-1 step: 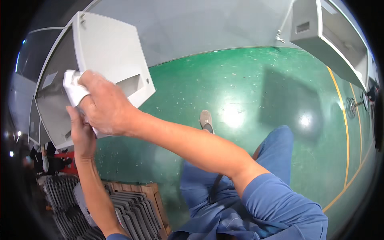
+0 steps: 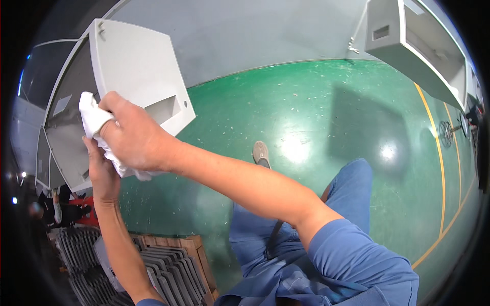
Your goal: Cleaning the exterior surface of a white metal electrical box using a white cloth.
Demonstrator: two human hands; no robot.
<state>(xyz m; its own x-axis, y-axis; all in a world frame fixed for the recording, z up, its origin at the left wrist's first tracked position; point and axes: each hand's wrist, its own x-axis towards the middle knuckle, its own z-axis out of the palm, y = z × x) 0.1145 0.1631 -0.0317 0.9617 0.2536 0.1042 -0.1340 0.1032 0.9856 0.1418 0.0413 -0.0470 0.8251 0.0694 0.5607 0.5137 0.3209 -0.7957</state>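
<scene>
A crumpled white cloth (image 2: 93,116) is bunched in my right hand (image 2: 135,135), whose fingers are closed round it. Its lower folds hang past that hand, against my left hand (image 2: 104,176). The left is just below the right, one digit pointing up and the others curled or hidden; what it grips is concealed. Both hands are in front of a light grey metal cabinet (image 2: 135,56) at the upper left, near the edge of its open side. That cabinet is tilted, with a rectangular recess (image 2: 162,109) in its side panel.
A similar grey cabinet (image 2: 385,48) hangs at the upper right. Stacked dark grey parts (image 2: 166,262) stand by a wooden pallet (image 2: 196,250) at lower left. Another person (image 2: 53,209) is at the far left. Yellow lines (image 2: 440,168) cross the green floor (image 2: 224,107).
My right hand and the cloth have shifted slightly, and more of the cloth's lower folds now show beneath that hand. The cabinets sit a little further left in view.
</scene>
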